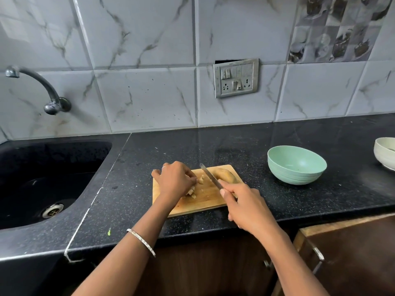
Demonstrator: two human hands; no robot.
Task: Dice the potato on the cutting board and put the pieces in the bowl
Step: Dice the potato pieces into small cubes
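On the black speckled stone counter (pixel 277 201), under marble wall tiles (pixel 149 99), lay a wooden rectangular cutting board (pixel 205 199). The brown potato half (pixel 224 175) had its long axis from 10 to 4 o'clock. The left hand (pixel 174 180) pinched small potato pieces (pixel 193 192); the right hand (pixel 245 204) clenched the steel knife (pixel 210 176), whose tip pointed to 11 o'clock.

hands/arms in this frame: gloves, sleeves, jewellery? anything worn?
No gloves, and no sleeves in view: both forearms are bare. The left wrist carries a thin silver bangle with a patterned band. The left hand shows a slim ring on one finger. The right hand may have a ring, mostly hidden.

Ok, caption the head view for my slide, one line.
Left hand gathers potato pieces on the cutting board; right hand holds the knife; green bowl stands empty.
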